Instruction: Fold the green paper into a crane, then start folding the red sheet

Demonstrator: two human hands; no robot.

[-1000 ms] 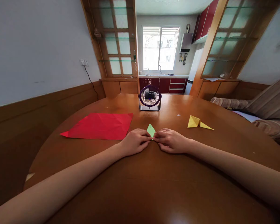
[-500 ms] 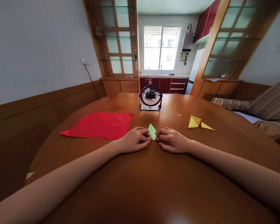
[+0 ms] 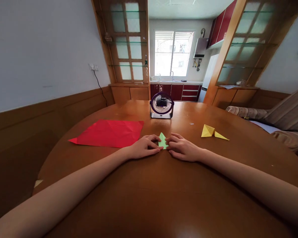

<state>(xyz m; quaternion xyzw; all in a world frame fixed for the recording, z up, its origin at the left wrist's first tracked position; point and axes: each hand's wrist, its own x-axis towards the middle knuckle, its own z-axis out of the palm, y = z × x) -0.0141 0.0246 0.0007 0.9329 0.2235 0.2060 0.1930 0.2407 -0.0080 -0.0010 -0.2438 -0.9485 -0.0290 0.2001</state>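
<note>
A small piece of folded green paper (image 3: 162,140) lies on the wooden table between my two hands, its pointed tip facing away from me. My left hand (image 3: 147,145) rests at its left edge, thumb and fingers closed on the paper. From the right, my right hand (image 3: 181,148) pinches the other edge with its fingertips, the index finger a little raised. The fingers hide parts of both side edges of the paper.
A creased red paper sheet (image 3: 110,134) lies left of my hands. Folded yellow paper (image 3: 208,131) sits to the right. Beyond the hands stands a small desk fan (image 3: 161,105) on the round wooden table (image 3: 161,198).
The right side of the green paper shows more widely now, as my right fingers have shifted slightly outward and the index finger has lifted. The camera view has tilted up a little.
</note>
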